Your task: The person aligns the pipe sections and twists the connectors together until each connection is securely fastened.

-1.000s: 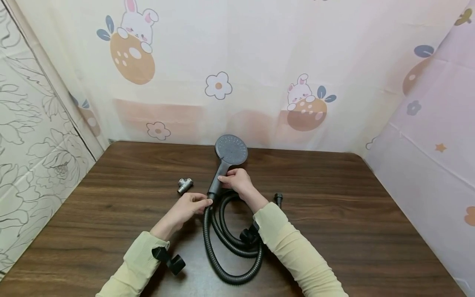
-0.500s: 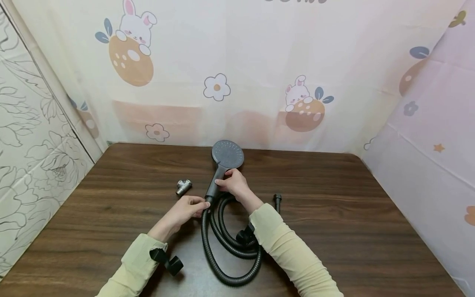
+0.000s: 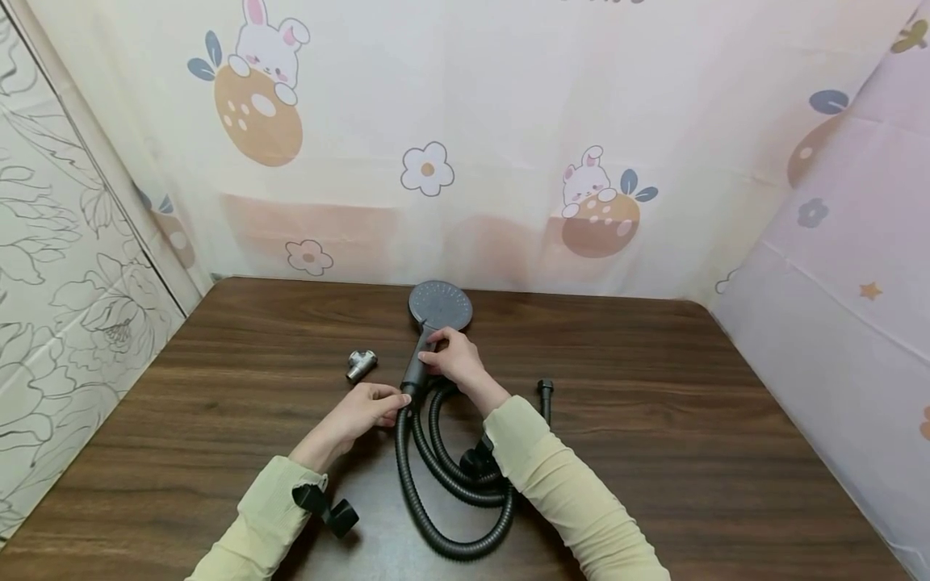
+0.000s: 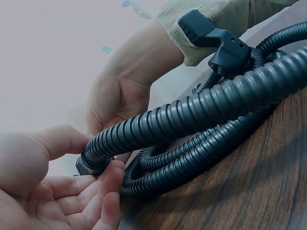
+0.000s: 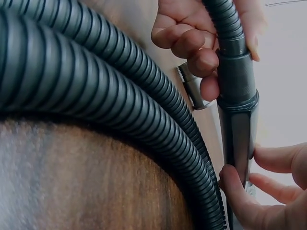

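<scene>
Gray shower head (image 3: pixel 440 305) takes center spot at a wood-grain table (image 3: pixel 690 420)

A person's left hand (image 3: pixel 366 406) pinches the collar end of a black ribbed hose (image 3: pixel 465 551), where it joins the handle, while the right hand (image 3: pixel 459 361) grips the handle between thumb and fingers. The shower head's round face points up near the table's far edge; whether it touches the wood cannot be told. The hose loops across the dark brown top, its free end fitting (image 3: pixel 545 389) to the right. A chrome tee fitting (image 3: pixel 361 365) lies left of the handle. Soft glare pools on the striped grain beside the loops. Behind the table's rounded far corners hangs a cream backdrop (image 3: pixel 501 97) printed with rabbits, fruit and flowers. A pink-lilac cloth (image 3: pixel 835 323) with a small star slopes down at right; at left stands a white panel (image 3: pixel 80 266) of line-drawn blossoms.
</scene>
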Action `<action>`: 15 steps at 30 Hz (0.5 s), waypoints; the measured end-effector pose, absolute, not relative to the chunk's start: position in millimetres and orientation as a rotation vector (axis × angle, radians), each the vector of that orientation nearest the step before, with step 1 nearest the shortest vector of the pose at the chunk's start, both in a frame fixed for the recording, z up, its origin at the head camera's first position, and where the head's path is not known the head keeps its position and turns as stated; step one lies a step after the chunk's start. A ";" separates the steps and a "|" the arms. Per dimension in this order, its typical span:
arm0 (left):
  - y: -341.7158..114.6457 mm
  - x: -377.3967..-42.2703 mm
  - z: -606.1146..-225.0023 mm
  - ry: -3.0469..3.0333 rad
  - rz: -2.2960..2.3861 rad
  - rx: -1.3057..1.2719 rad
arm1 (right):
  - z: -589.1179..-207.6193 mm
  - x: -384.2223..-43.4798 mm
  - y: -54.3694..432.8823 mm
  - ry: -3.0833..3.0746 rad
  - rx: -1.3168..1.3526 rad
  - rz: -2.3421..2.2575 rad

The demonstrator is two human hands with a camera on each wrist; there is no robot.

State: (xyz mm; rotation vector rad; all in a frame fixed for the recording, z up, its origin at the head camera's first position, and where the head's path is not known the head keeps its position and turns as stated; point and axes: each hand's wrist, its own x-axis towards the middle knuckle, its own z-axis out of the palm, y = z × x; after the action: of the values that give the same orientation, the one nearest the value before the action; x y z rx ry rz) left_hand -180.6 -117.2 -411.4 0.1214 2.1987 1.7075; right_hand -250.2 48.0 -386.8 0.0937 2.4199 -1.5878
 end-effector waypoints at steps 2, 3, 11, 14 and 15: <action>-117.4 -180.9 -411.9 2.193 1.709 0.125 | -385.8 -249.4 47.4 2.435 0.086 -1.563; -117.5 -181.2 -412.0 2.189 1.709 0.124 | -385.1 -249.0 47.1 2.441 0.085 -1.551; -118.0 -181.6 -412.5 2.142 1.721 0.149 | -383.7 -248.6 46.4 2.480 0.075 -1.480; -119.3 -182.1 -412.6 2.111 1.733 0.146 | -383.2 -249.0 46.1 2.472 0.074 -1.479; -119.7 -182.3 -412.4 2.104 1.735 0.143 | -382.8 -249.1 45.9 2.470 0.075 -1.479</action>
State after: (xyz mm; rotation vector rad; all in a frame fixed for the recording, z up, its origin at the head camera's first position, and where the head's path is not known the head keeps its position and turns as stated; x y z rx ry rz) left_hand -182.3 -119.7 -412.4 0.1430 2.1043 1.7351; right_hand -249.1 45.9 -382.8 0.0753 2.4700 -1.4788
